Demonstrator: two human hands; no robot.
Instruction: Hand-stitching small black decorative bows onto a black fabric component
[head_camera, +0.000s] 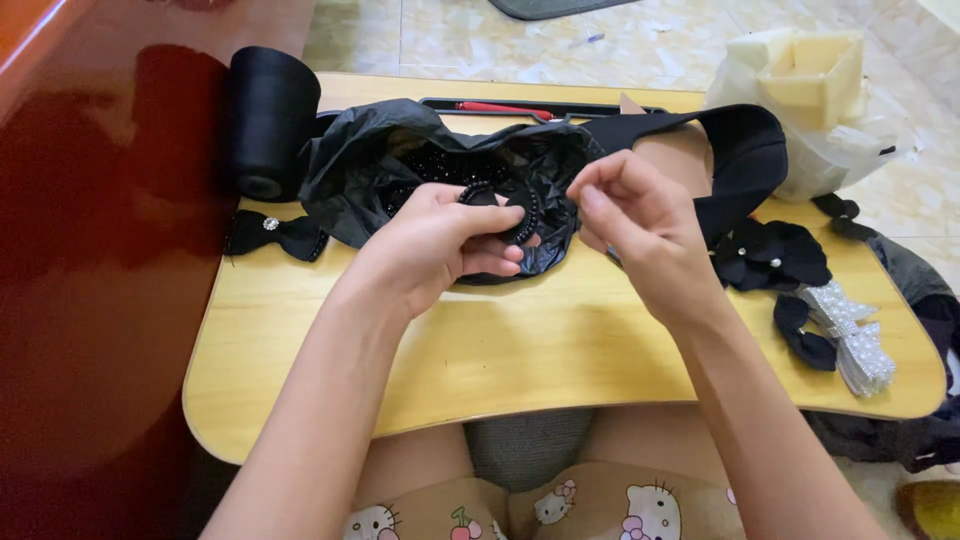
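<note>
Left hand (440, 240) pinches beaded ring (500, 200); right hand (635, 225) fingertips just beside.

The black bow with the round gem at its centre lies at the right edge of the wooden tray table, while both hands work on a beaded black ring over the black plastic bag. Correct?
Not quite. In the head view the black bow with the gem lies at the left edge of the wooden tray table, below the black spool. The rest holds: the left hand and right hand work on the beaded black ring over the black plastic bag.
</note>
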